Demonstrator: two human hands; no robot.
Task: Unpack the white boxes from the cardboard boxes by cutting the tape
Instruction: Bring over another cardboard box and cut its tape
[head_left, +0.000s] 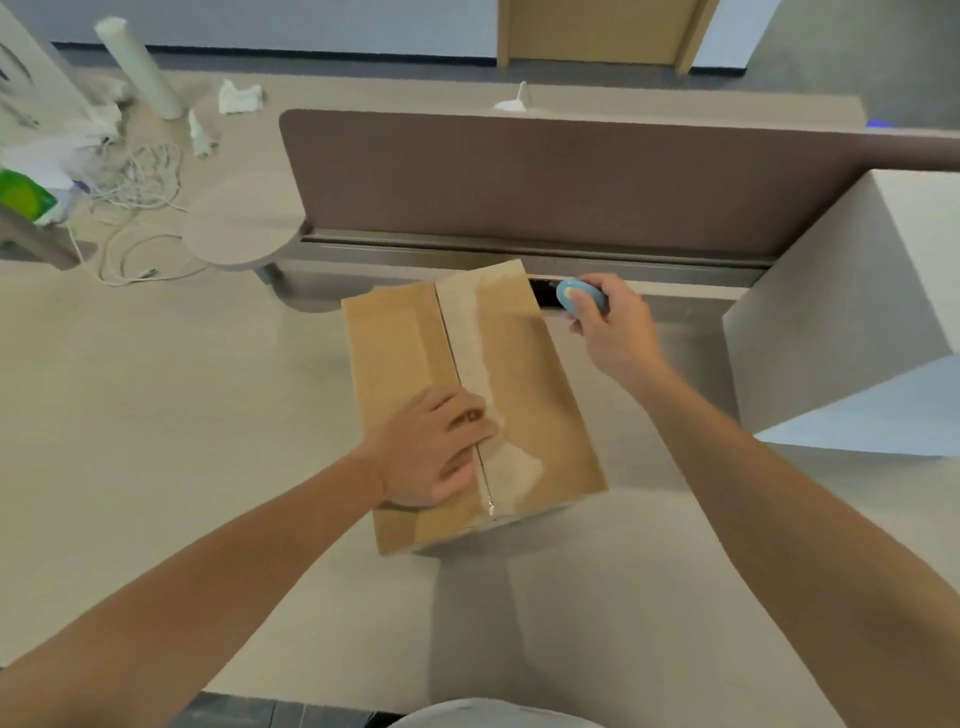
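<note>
A brown cardboard box (535, 384) lies on the pale desk (171, 415), its two top flaps meeting at a centre seam under a strip of clear tape (475, 338). My left hand (436, 452) rests on the near part of the top, its fingertips curled at the seam. My right hand (613, 327) grips a small blue oval cutter (576, 297) beside the box's far right corner. No blade can be made out. No white box shows inside the carton.
A brown partition panel (545, 176) runs along the desk's far edge. A large white box (852, 312) stands at the right. At the far left lie tangled white cables (135, 208), a green packet (23, 197) and a white tube (137, 67).
</note>
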